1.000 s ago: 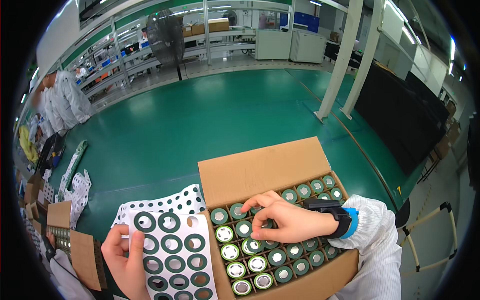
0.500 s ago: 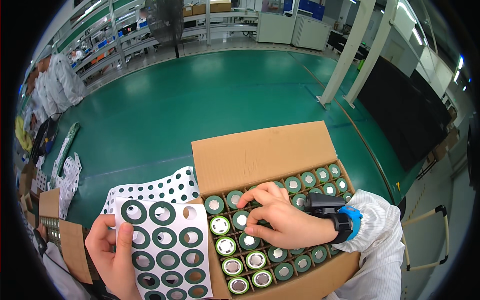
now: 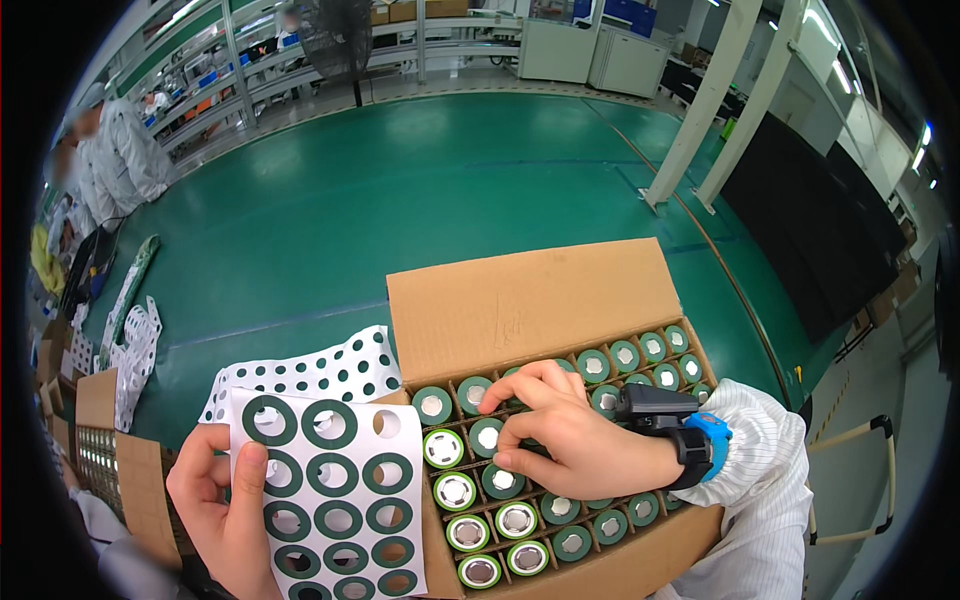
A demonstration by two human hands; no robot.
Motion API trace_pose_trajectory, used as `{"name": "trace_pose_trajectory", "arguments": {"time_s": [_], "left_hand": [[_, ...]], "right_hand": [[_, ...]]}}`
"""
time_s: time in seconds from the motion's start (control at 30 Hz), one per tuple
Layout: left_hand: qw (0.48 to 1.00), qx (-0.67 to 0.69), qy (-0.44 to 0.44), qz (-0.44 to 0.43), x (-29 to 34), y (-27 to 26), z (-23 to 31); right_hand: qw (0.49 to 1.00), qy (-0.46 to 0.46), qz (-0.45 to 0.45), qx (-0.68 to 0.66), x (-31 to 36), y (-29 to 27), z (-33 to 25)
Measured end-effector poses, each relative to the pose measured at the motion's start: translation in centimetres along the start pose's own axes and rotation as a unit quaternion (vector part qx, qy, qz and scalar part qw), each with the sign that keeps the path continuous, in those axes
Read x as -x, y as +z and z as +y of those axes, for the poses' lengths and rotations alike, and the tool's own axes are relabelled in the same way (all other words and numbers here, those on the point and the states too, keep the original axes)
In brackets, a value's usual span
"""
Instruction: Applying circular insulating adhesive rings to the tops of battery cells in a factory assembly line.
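An open cardboard box (image 3: 530, 305) holds rows of upright cylindrical battery cells (image 3: 470, 532) with green sleeves and metal tops. My right hand (image 3: 560, 435) rests over the cells in the middle of the box, fingertips pressed on the top of one cell; whether it holds anything is hidden. A dark device and a blue band sit on that wrist (image 3: 680, 425). My left hand (image 3: 225, 500) grips a white sheet of dark green ring stickers (image 3: 325, 490) just left of the box, thumb on its face. Several rings are gone from the sheet.
A used white backing sheet full of holes (image 3: 310, 370) lies behind the sticker sheet. More cardboard boxes with cells (image 3: 100, 450) and punched sheets (image 3: 135, 340) stand at the left. People in white coats (image 3: 125, 155) work at far left. Green floor, shelving and pillars lie beyond.
My head has moved, so the box sits higher and larger in view. My right hand stays on the cells, fingers shifting slightly toward the left rows. My left hand keeps the sticker sheet.
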State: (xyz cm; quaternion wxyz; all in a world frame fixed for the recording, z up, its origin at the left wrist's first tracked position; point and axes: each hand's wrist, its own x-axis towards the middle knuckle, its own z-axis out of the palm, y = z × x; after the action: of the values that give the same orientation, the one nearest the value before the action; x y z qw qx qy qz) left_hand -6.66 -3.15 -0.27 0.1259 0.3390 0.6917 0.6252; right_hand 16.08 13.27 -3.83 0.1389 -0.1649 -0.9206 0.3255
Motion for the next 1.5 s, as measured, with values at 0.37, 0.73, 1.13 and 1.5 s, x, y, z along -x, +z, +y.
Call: {"name": "trace_pose_trajectory", "arguments": {"time_s": [0.37, 0.73, 1.13, 1.5], "left_hand": [[1.000, 0.015, -0.016, -0.002, 0.0, 0.2, 0.0], [1.000, 0.002, -0.008, 0.003, 0.1, 0.2, 0.1], [1.000, -0.006, -0.009, 0.002, 0.3, 0.2, 0.2], [1.000, 0.009, -0.023, -0.013, 0.1, 0.3, 0.6]], "right_hand": [[1.000, -0.005, 0.011, 0.009, 0.0, 0.1, 0.0], [1.000, -0.013, 0.020, 0.015, 0.0, 0.2, -0.1], [0.998, -0.028, 0.045, 0.044, 0.1, 0.6, -0.4], [0.945, -0.151, 0.097, 0.274, 0.4, 1.0, -1.1]]}}
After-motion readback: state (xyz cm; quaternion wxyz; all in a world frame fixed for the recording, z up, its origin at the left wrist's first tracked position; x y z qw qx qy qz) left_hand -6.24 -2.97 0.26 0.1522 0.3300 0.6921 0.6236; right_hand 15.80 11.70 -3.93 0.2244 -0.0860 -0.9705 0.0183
